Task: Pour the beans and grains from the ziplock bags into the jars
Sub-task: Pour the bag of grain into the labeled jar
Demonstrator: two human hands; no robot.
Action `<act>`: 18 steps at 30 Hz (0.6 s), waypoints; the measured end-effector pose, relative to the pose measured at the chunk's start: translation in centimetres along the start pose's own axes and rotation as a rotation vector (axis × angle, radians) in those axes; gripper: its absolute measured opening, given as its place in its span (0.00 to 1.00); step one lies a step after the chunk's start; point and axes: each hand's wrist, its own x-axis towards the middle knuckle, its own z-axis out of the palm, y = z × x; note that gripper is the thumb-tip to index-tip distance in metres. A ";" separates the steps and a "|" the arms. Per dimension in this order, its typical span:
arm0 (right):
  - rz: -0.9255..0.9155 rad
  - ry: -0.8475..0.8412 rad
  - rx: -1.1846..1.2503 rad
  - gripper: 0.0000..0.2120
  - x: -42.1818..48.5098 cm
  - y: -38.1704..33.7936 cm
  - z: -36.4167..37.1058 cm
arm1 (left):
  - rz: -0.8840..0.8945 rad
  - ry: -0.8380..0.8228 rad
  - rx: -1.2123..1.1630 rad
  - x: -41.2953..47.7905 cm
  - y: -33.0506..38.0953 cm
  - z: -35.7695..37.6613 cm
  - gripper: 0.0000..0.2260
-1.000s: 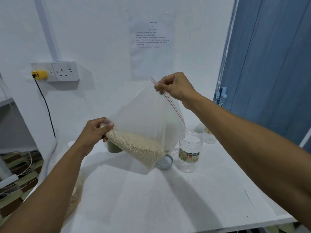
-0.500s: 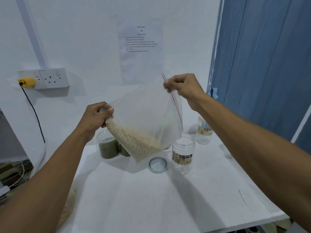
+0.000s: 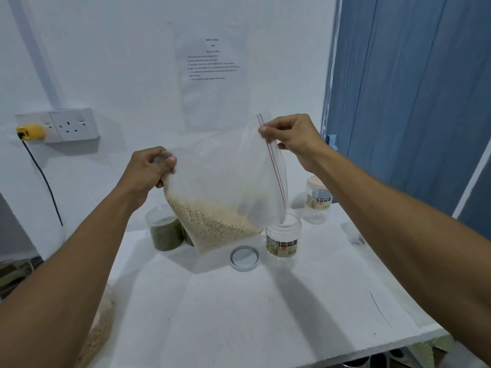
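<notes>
Currently: my left hand [image 3: 148,171] grips ziplock bag [image 3: 225,187] bottom corner; right hand [image 3: 291,138] pinches zip edge. Grain pooled low, bag tilted above open jar [image 3: 283,239] on counter [image 3: 239,314].

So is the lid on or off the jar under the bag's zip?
Off. The jar has an open mouth, and a lid lies on the table beside it.
</notes>
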 end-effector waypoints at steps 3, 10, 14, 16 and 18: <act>0.024 0.016 0.025 0.05 -0.2 0.3 -0.5 | -0.016 -0.006 0.008 0.5 0.4 0.2 0.10; 0.048 0.064 0.067 0.06 -0.2 0.4 -1.0 | -0.025 0.019 0.003 1.3 0.9 0.8 0.09; 0.065 0.084 0.081 0.07 -0.3 0.7 -1.4 | -0.021 0.035 -0.004 1.9 1.3 1.1 0.09; 0.064 0.098 0.093 0.06 -0.4 0.8 -1.5 | -0.024 0.049 -0.019 2.2 1.3 1.1 0.08; 0.063 0.113 0.110 0.06 -0.6 1.0 -1.5 | -0.029 0.064 -0.050 2.3 1.4 1.0 0.06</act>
